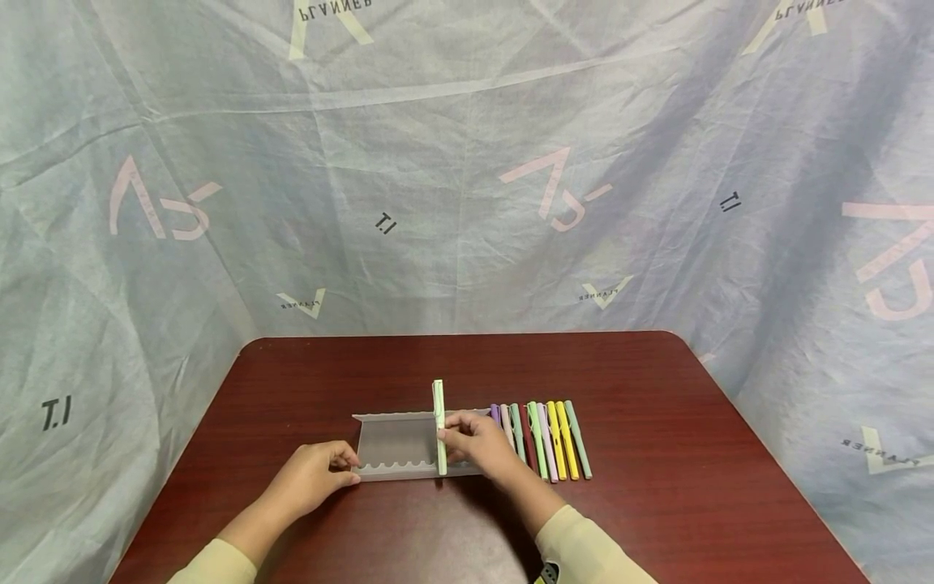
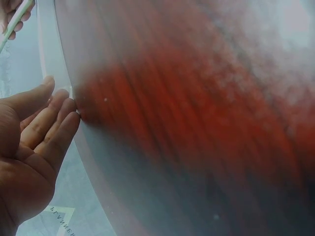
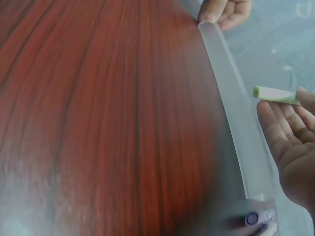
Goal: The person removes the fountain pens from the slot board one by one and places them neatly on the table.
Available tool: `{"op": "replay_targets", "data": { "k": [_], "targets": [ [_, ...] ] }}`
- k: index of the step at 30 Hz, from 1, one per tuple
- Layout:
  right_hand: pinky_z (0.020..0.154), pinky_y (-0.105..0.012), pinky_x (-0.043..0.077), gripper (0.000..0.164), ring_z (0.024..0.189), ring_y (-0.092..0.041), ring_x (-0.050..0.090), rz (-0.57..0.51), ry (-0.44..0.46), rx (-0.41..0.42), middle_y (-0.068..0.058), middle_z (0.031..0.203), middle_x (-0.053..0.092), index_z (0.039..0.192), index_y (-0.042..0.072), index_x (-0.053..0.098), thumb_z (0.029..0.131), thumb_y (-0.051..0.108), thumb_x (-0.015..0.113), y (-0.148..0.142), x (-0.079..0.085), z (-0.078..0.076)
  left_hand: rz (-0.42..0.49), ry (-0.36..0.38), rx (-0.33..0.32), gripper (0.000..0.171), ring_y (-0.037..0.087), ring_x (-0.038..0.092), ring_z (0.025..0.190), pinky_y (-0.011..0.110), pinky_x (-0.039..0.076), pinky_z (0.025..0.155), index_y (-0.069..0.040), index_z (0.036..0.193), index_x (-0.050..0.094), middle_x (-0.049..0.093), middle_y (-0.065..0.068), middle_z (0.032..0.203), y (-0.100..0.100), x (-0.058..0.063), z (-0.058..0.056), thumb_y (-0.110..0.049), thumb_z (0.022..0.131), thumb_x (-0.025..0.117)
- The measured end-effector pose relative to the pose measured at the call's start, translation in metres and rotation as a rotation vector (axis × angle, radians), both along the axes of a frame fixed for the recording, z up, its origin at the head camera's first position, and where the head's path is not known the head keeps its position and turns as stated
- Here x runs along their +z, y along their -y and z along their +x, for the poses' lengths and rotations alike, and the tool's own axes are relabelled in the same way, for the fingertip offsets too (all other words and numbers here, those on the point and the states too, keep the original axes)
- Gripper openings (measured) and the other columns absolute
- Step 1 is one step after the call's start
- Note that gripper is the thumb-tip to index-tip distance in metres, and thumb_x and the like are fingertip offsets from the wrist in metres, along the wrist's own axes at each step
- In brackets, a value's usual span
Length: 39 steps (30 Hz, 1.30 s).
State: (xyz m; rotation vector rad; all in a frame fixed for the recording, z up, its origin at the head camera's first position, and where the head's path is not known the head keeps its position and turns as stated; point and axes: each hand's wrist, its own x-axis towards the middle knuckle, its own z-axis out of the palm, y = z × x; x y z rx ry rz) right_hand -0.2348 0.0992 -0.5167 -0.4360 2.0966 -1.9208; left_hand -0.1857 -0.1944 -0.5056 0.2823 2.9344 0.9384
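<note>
In the head view, a pale green pen point(image 1: 439, 401) stands nearly upright over the middle of a translucent pen tray point(image 1: 397, 442) with a scalloped inner ridge. My right hand point(image 1: 481, 442) pinches that pen between thumb and fingers. One end of the pen point(image 3: 275, 95) points out past the fingertips in the right wrist view. My left hand point(image 1: 317, 474) holds the tray's front left corner, thumb at its front wall. The right hand and forearm hide the tray's right part in the head view.
Right of the tray lies a row of several pens, including a purple pen point(image 1: 494, 414), a dark red pen point(image 1: 529, 442), yellow pens point(image 1: 556, 442) and a grey-green pen point(image 1: 579, 442). Everything rests on a dark red wooden table point(image 1: 350, 373). A printed grey cloth point(image 1: 452, 162) hangs behind.
</note>
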Motion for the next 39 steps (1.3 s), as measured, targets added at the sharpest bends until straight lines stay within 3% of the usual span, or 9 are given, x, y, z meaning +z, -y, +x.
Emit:
{"op": "replay_targets", "data": {
  "k": [9,13,17,19,22,24,26,30,39],
  "targets": [
    [0.075,-0.051,0.058,0.023,0.075,-0.021,0.065,0.012,0.024,-0.045,-0.009,0.092,0.063,0.106,-0.006,0.062,0.094,0.013,0.067,-0.019,0.002,0.002,-0.005,0.002,0.009,0.016,0.003,0.061,0.08,0.03,0.05,0.074,-0.027,0.084,0.067,0.065,-0.017,0.08,-0.001,0.0,0.0,-0.023,0.08,0.081],
    [0.077,-0.054,0.056,0.022,0.077,-0.026,0.066,0.023,0.023,-0.05,-0.013,0.095,0.064,0.106,-0.007,0.061,0.095,0.011,0.065,-0.029,0.014,0.007,-0.007,0.0,0.005,0.016,0.003,0.061,0.079,0.03,0.05,0.074,-0.027,0.085,0.067,0.065,-0.018,0.08,-0.001,0.0,0.001,-0.023,0.08,0.081],
    [0.075,-0.048,0.058,0.025,0.076,-0.024,0.066,0.045,0.002,-0.064,-0.012,0.094,0.062,0.106,-0.005,0.061,0.094,0.015,0.067,-0.039,0.012,0.006,-0.006,0.01,0.013,0.016,0.003,0.061,0.08,0.03,0.05,0.074,-0.028,0.084,0.067,0.065,-0.018,0.08,-0.002,0.001,0.001,-0.022,0.08,0.081],
    [0.074,-0.044,0.059,0.025,0.08,-0.024,0.065,0.051,0.0,-0.078,-0.013,0.097,0.061,0.106,-0.004,0.062,0.094,0.018,0.067,-0.044,0.004,0.001,-0.005,0.016,0.017,0.017,0.002,0.061,0.08,0.03,0.05,0.074,-0.029,0.084,0.066,0.065,-0.018,0.08,-0.002,0.001,0.001,-0.022,0.08,0.081],
    [0.074,-0.042,0.059,0.026,0.104,-0.021,0.061,0.051,-0.012,-0.094,-0.018,0.113,0.062,0.105,-0.003,0.063,0.094,0.02,0.068,-0.051,0.003,0.001,-0.008,0.016,0.015,0.016,0.002,0.061,0.08,0.03,0.05,0.074,-0.029,0.084,0.067,0.065,-0.018,0.08,-0.002,0.001,0.001,-0.022,0.08,0.081],
    [0.074,-0.043,0.059,0.026,0.107,-0.022,0.06,0.04,-0.012,-0.1,-0.021,0.117,0.061,0.104,-0.004,0.062,0.094,0.02,0.068,-0.055,0.002,0.0,-0.009,0.015,0.014,0.016,0.003,0.061,0.08,0.03,0.05,0.074,-0.028,0.084,0.067,0.065,-0.018,0.08,-0.002,0.001,0.001,-0.023,0.08,0.081],
    [0.074,-0.043,0.059,0.028,0.105,-0.02,0.062,0.034,-0.016,-0.103,-0.021,0.116,0.062,0.105,-0.005,0.061,0.094,0.019,0.068,-0.06,0.003,0.001,-0.01,0.012,0.01,0.016,0.003,0.061,0.08,0.03,0.05,0.074,-0.028,0.084,0.067,0.065,-0.017,0.08,-0.002,0.001,0.0,-0.023,0.08,0.081],
    [0.074,-0.044,0.059,0.027,0.079,-0.02,0.067,0.035,-0.004,-0.107,-0.015,0.102,0.064,0.106,-0.005,0.061,0.094,0.018,0.067,-0.07,0.003,0.001,-0.009,0.009,0.001,0.015,0.003,0.061,0.08,0.029,0.05,0.073,-0.028,0.085,0.067,0.066,-0.018,0.08,-0.001,0.001,0.0,-0.023,0.08,0.081],
    [0.074,-0.044,0.059,0.03,0.081,-0.019,0.065,0.093,-0.009,-0.147,-0.016,0.102,0.063,0.109,-0.005,0.061,0.094,0.02,0.067,-0.098,0.006,0.001,-0.006,0.005,-0.004,0.015,0.003,0.061,0.08,0.029,0.05,0.074,-0.028,0.085,0.067,0.066,-0.018,0.08,-0.001,0.001,0.0,-0.023,0.08,0.081]
  ]
}}
